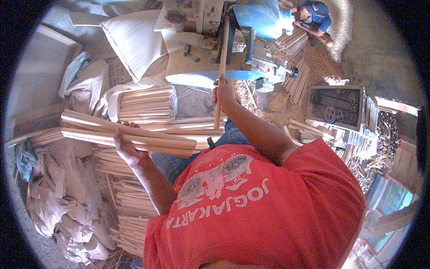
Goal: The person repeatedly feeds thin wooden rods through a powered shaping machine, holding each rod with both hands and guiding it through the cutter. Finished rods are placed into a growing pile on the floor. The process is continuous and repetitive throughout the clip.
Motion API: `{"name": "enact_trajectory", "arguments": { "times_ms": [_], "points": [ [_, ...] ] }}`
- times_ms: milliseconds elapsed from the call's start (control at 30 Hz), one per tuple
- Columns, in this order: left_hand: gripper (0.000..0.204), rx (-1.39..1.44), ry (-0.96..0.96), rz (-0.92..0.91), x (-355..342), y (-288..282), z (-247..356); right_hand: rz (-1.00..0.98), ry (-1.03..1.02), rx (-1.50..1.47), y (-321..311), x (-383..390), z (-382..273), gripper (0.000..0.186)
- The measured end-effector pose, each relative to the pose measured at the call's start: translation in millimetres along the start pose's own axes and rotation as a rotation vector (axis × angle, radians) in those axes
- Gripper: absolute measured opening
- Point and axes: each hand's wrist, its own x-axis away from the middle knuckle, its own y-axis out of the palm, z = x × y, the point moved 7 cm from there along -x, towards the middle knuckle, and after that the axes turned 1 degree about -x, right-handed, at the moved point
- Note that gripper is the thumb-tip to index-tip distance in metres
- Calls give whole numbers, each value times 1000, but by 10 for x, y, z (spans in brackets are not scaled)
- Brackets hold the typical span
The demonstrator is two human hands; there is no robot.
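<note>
My left hand (127,145) is wrapped round a bundle of pale wooden sticks (92,127), held level at the left. My right hand (225,93) grips one wooden rod (223,60), whose far end reaches into the slot of a dusty woodworking machine (197,62). The rod's near end points back toward my lap. Close to my right fingers lies the machine's curved blue edge (195,79). Beyond my left hand, a stack of similar sticks (145,104) sits in a white sack. What the rod touches inside the machine is hidden.
More stick piles (134,199) lie along my left, beside crumpled sacks (67,201). A boxed belt-and-pulley unit (336,105) stands at the right. Another person (313,20) crouches at the far right near sticks (292,41) and sawdust. A large white sack (136,42) leans far left.
</note>
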Motion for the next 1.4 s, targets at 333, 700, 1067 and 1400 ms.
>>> {"name": "enact_trajectory", "arguments": {
  "times_ms": [333,700,1067,1400],
  "points": [
    [39,15,-15,-12,-37,-9,9,-51,30,-63,174,-147,-9,35],
    [37,15,-21,15,-159,-57,16,-17,-210,-68,194,-236,-187,35],
    [38,-4,-29,14,-137,-48,-23,24,-208,49,138,-74,-157,40],
    [38,-17,-17,17,-42,-15,-11,-193,-36,-49,55,292,40,36]
  ]
}}
